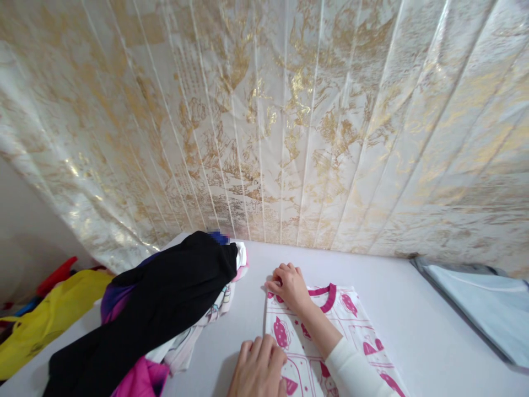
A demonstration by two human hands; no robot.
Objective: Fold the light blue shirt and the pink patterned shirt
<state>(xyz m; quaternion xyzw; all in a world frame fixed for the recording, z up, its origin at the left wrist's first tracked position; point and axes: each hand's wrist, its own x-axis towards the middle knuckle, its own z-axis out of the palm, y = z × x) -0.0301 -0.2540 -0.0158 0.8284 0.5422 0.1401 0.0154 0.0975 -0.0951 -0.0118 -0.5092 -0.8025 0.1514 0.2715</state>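
Observation:
A white shirt (306,361) with magenta cartoon prints and a magenta neckband lies flat, its collar towards the wall. My right hand (288,285) reaches across it, fingers curled and closed on the fabric at its upper left shoulder. Lower down, my left hand (258,366) grips the shirt's left edge with bent fingers; its thumb is hidden and the wrist runs out of view at the bottom. My right forearm covers part of the shirt's middle.
A heap of clothes, with a black garment (173,298) on top, lies to the left on the white surface (223,361). Beyond it hangs a yellow item (58,314). Folded light-blue clothing (483,309) lies at right. A gold-patterned curtain (281,138) backs the surface.

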